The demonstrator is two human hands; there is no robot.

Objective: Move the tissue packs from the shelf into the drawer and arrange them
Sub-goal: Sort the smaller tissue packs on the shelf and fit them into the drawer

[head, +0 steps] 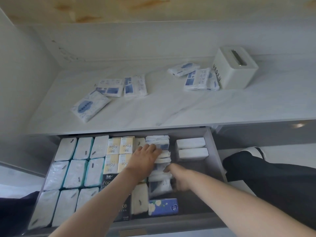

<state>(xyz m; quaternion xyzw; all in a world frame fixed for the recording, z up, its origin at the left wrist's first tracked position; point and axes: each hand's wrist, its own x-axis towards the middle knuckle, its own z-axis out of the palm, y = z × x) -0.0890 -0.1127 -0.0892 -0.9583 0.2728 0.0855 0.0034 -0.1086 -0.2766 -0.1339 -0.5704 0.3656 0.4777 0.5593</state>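
White shelf (171, 106) runs just above the open drawer (217, 156), and loose tissue packs (109, 87) lie on it in two clusters, one above the drawer's left half and one above its right, beside a white tissue box (236, 67). Inside the drawer, right of its middle, a row of matching packs (159, 183) stands on edge. Across that row's far end the left hand (145, 157) lies with fingers fairly straight, pressing and not gripping. At the row's near part the right hand (179, 178) is blurred; whether it grips cannot be told
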